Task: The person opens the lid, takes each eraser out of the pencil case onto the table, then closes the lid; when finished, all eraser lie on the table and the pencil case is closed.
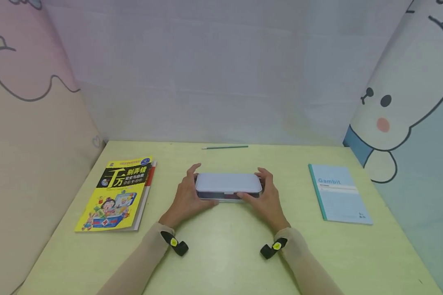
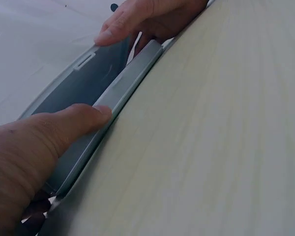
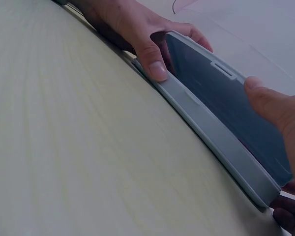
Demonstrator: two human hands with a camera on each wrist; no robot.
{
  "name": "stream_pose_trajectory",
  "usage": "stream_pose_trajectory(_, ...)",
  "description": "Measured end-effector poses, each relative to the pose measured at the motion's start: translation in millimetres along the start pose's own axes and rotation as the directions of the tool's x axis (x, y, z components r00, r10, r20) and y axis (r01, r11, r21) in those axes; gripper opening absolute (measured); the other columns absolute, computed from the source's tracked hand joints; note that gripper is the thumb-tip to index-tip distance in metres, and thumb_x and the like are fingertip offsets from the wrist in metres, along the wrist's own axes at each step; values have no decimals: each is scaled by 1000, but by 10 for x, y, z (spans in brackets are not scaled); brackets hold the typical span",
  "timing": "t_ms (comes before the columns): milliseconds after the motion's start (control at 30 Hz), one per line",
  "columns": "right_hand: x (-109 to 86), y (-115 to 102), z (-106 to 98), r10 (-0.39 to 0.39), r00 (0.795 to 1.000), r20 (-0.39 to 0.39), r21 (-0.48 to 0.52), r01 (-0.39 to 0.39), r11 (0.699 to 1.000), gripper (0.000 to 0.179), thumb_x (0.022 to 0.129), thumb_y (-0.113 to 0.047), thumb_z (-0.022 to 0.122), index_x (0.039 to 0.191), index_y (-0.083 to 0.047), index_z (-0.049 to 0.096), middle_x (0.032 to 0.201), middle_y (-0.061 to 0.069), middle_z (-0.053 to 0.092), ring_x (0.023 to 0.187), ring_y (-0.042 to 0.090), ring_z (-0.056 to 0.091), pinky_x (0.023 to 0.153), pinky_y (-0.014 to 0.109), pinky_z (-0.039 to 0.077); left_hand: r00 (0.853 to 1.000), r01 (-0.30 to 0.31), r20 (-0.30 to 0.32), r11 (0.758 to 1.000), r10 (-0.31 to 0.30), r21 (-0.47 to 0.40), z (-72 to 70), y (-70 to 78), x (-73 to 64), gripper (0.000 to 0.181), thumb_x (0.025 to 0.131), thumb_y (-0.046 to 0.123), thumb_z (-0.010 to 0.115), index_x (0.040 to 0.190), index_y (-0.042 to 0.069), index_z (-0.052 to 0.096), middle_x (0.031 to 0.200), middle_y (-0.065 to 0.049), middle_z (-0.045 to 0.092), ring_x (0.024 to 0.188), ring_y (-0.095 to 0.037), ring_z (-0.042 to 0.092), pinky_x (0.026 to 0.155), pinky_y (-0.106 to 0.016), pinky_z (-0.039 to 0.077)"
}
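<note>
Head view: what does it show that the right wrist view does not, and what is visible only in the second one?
Only the head view shows the yellow book, the light blue notebook, the green pencil and the lid's white top.
Only the right wrist view shows the lid's dark underside.
Both show the left grip and the right grip on the partly open case, and the tabletop.

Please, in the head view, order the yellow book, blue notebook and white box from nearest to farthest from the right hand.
1. White box: touching the right hand.
2. Blue notebook: to its right.
3. Yellow book: left, beyond the left hand.
</note>
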State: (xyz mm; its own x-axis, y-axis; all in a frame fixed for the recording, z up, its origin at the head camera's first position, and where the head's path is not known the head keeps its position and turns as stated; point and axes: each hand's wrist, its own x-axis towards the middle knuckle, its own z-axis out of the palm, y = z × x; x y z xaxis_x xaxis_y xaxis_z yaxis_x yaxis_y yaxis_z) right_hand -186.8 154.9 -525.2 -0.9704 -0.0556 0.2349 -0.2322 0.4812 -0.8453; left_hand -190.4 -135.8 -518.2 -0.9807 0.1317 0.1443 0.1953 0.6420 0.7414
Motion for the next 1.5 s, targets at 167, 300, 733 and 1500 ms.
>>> stream_pose_trajectory(167,-10,-14,-23,15,1000,-13,31,-15,999,94,90,-34,88,163,-17,30,156,10,58,140,32,57,122,56,39,999,8,43,998,-6,-58,-42,-40,-1,136,70,44,100,170,37,8,155,-16,58,137,-45,56,115,-67,44)
stream_pose_trajectory(300,1,-10,-21,8,999,-33,34,-7,999,82,98,-32,79,162,-16,31,156,13,60,141,34,59,122,57,39,998,9,57,997,-4,-78,-80,-44,-2,138,70,42,100,170,42,4,156,-17,57,140,-47,56,117,-69,42)
stream_pose_trajectory(733,227,22,1,25,991,-130,69,-16,997,57,108,-37,63,154,-9,43,129,13,76,106,24,72,91,23,52,996,44,79,992,-34,-117,-128,-49,10,143,73,37,100,167,51,-7,156,-18,58,144,-43,55,122,-68,39)
stream_pose_trajectory(1500,592,59,-132,158,985,-65,50,-155,987,52,109,-45,61,148,-15,44,93,14,75,79,20,68,79,28,52,997,45,61,995,-40,-86,-89,-86,5,150,73,41,100,165,55,-17,160,-13,59,152,-46,50,123,-70,36)
